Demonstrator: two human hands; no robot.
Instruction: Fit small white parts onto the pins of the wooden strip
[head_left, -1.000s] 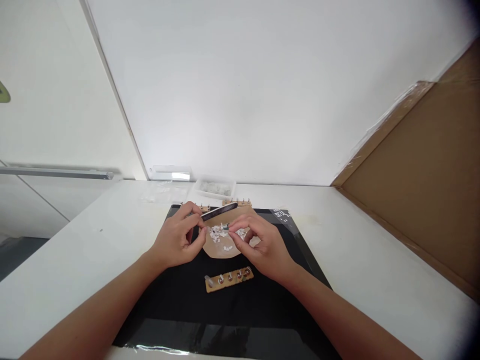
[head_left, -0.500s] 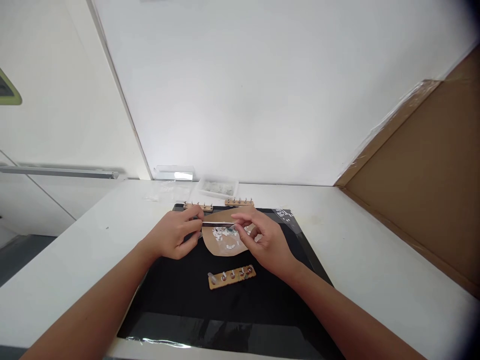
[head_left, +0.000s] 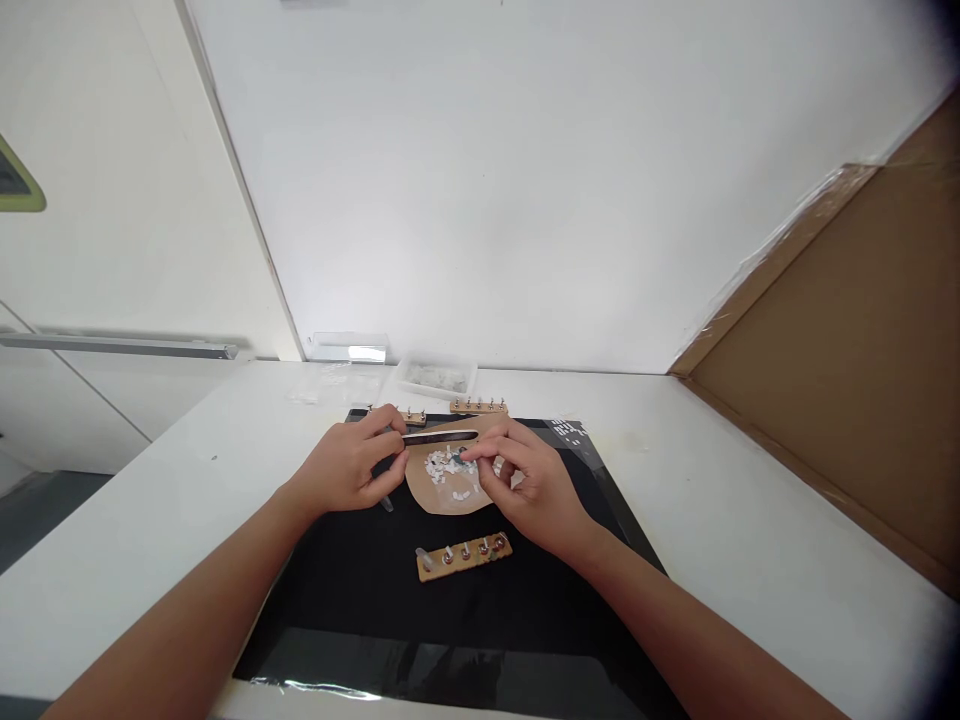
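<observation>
My left hand (head_left: 356, 460) is closed around one end of a thin flat strip (head_left: 441, 437), dark with a white edge, that looks like a nail file. It points right, towards my other hand. The fingers of my right hand (head_left: 525, 475) are pinched at a small teal piece (head_left: 460, 458), too small to identify. Beneath both is a brown paper sheet (head_left: 431, 497) strewn with small white bits (head_left: 437, 464). A small clear piece (head_left: 386, 503) shows below my left fingers. Nearer me lies a wooden strip (head_left: 463, 560) with several round mounts and small pieces on them.
A black mat (head_left: 360, 600) covers the middle of the white table (head_left: 720, 450). At the back are two more pegged wooden strips, one (head_left: 478, 407) in plain sight, and a clear tray (head_left: 436, 377). White bits (head_left: 570, 432) dot the mat's far right corner. Cardboard (head_left: 840, 350) stands at right.
The strip in my left hand has tilted and come away from my right fingertips, so its rounded end shows. My right fingers are slightly lower, and the teal piece shows more clearly.
</observation>
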